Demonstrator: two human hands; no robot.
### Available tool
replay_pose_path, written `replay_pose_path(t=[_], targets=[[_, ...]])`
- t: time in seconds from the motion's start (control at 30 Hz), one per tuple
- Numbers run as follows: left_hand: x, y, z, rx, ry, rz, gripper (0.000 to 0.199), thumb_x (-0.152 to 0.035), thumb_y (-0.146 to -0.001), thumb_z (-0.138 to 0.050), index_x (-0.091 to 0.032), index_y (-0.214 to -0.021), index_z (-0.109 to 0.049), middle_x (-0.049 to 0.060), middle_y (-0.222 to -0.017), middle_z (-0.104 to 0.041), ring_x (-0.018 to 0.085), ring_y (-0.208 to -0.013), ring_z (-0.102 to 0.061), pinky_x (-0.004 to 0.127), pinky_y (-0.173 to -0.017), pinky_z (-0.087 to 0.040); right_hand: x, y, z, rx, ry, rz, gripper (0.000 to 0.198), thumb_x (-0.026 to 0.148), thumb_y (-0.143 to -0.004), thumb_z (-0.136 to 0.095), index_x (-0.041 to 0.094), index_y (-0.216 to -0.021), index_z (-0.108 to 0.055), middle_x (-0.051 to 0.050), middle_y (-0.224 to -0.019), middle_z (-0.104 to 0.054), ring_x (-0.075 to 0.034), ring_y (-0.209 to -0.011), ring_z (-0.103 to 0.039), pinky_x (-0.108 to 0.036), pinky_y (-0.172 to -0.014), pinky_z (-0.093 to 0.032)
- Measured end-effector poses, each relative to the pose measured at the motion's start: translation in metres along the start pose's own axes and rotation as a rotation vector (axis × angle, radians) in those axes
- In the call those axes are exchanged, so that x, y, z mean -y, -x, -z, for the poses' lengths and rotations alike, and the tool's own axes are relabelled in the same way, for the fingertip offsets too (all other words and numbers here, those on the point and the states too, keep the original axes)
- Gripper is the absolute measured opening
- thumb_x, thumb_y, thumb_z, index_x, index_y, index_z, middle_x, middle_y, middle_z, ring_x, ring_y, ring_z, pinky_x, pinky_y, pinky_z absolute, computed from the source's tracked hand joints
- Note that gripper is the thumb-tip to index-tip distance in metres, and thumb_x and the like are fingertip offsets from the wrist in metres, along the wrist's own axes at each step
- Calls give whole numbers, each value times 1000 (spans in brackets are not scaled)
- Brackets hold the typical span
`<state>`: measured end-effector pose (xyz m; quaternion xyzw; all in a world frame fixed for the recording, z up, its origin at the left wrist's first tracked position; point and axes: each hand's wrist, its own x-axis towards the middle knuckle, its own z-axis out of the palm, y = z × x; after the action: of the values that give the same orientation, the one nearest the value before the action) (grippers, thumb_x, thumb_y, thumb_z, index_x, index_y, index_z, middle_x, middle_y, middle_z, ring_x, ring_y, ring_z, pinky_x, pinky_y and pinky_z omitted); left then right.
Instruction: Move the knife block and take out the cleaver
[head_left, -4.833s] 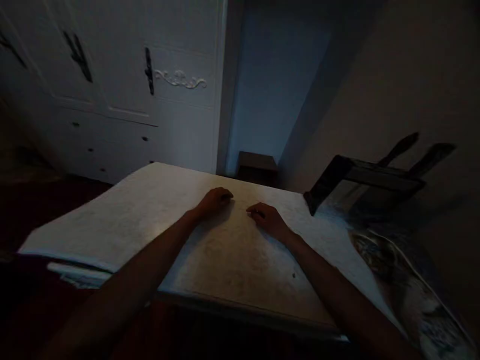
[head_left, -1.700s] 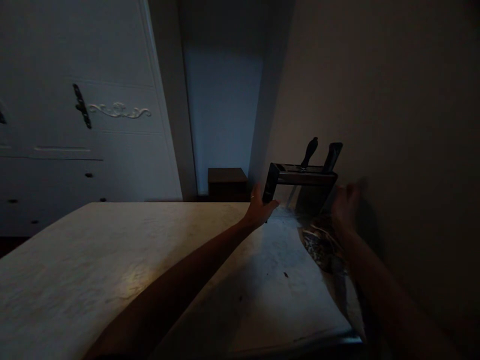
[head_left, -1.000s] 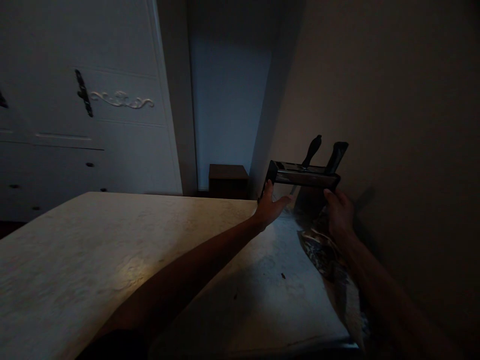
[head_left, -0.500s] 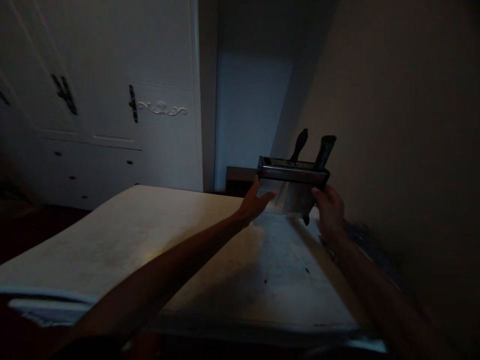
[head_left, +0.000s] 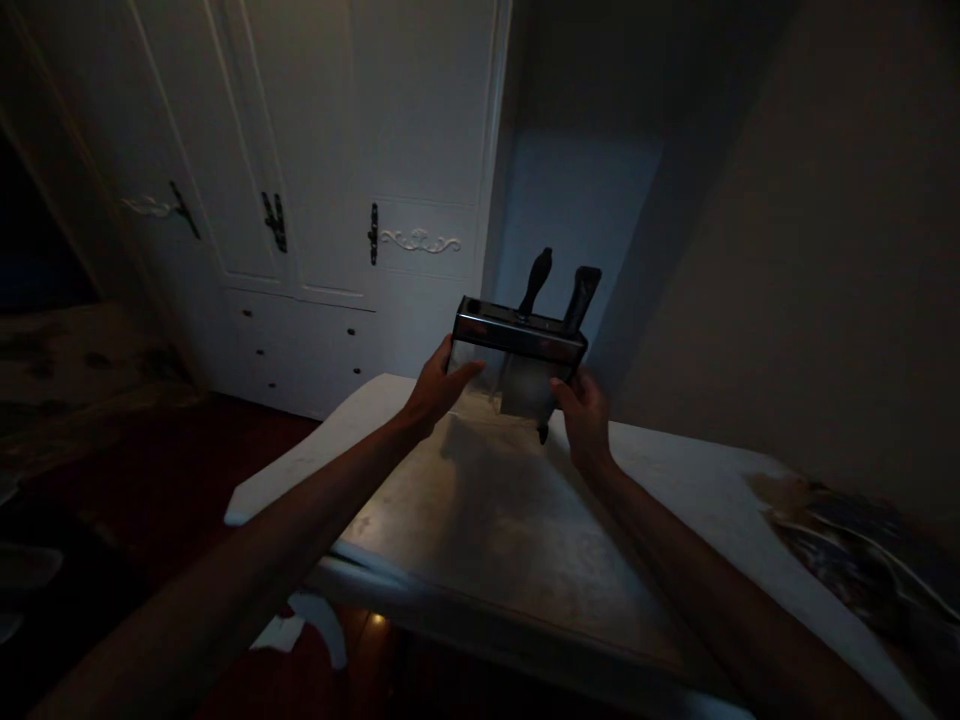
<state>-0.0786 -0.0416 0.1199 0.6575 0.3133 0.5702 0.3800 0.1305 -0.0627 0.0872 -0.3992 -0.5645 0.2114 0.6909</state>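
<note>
Both arms outstretched, gripping a knife rack.
Left hand (head_left: pixel 437 386) and right hand (head_left: pixel 583 417) clasp the boxy, glossy rack (head_left: pixel 517 362) between their fingers.

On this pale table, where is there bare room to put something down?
The pale table is bare between the two forearms, from the near edge up to the clear knife block with two dark-handled knives, held by the left hand and the right hand. The right end is crowded by a patterned cloth.

Dim home room, prob. bedroom, white wardrobe (head_left: pixel 315 200) w/ ornate handles, drawers, pale table (head_left: pixel 487 520)
</note>
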Motion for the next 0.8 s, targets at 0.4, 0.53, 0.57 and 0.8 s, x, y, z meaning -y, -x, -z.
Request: replay_pose_path(t=[0.4,0.53,0.57,0.8], targets=[[18,10,112,-204,-42,83,44,-34,-75,-64,-21,-117,-61,0,-87,-65,17,-83,-59,30,-80,-46,-10,14,-119,104,-56,-27,41,37,-79,-60,20,-116,-61,-7,-112,-69,-23,-104,-61,-37,-92,-47],[28,10,128,-230,-29,73,45,-35,-74,-65,-21,-116,-62,1,-93,-66,18,-87,-59,31,-83,-46,-12,21,-134,97,-7,-39,43,36,-79,-59,19,-118,-61,-6,-109,-70,-23,-101,-63,-37,-88,-49],[31,10,131,-231,-29,70,44,-36,-74,-65,-21,-116,-62,1,-93,-66,18,-87,-59,31,-82,-46,-12,23,-137,96,-2,-43,43,36,-79,-59,19,-119,-61,-6,-108,-70,-23,-101,-63,-37,-87,-49],[52,12,147,-279,-2,97,41,-41,-76,-63,-20,-111,-63,2,-88,-63,19,-84,-57,31,-78,-46,-6,33,-150,155,-42,-55,43,34,-81,-58,22,-123,-59,-5,-114,-68,-22,-107,-62,-38,-94,-48]])
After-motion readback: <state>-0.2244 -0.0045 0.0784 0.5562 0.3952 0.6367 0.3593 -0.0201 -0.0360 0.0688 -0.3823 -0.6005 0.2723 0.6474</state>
